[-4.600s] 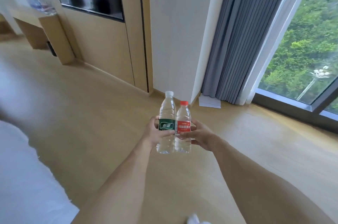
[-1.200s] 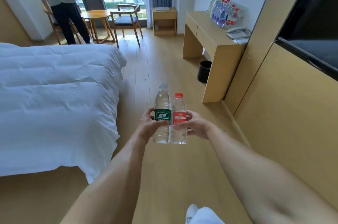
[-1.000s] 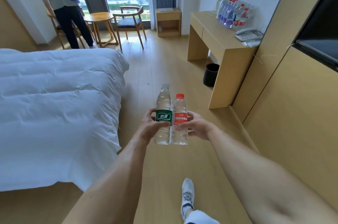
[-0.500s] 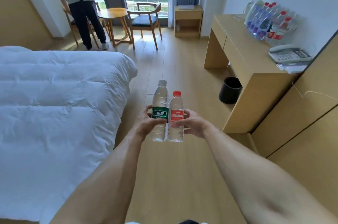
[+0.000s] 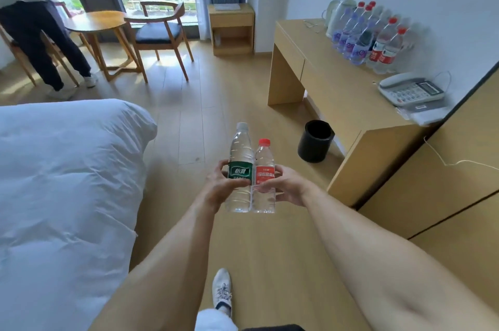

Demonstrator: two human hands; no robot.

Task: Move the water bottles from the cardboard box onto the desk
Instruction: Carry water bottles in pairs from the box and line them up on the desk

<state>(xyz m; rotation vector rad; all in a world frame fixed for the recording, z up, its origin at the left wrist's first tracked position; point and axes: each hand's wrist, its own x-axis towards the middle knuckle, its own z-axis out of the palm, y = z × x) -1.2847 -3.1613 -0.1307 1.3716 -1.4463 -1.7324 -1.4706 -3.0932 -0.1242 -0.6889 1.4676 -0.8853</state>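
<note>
My left hand (image 5: 220,186) grips a clear water bottle with a green label (image 5: 239,149), held upright over the floor. Pressed against its right side stands a shorter bottle with a red cap and red label (image 5: 264,158), gripped by my right hand (image 5: 287,187). The wooden desk (image 5: 334,93) runs along the wall to the right and ahead. Several water bottles (image 5: 361,41) stand grouped at its far back corner by the wall. The cardboard box is out of view.
A white bed (image 5: 62,182) fills the left. A black bin (image 5: 316,141) sits on the floor under the desk. A phone (image 5: 410,89) and a kettle (image 5: 334,16) lie on the desk. Ahead are a chair (image 5: 159,33), round table (image 5: 97,24), nightstand (image 5: 231,28) and a person (image 5: 29,33).
I have walked forward along the bed with both bottles held the same way. The desk, bin and stored bottles are now closer and larger on the right.
</note>
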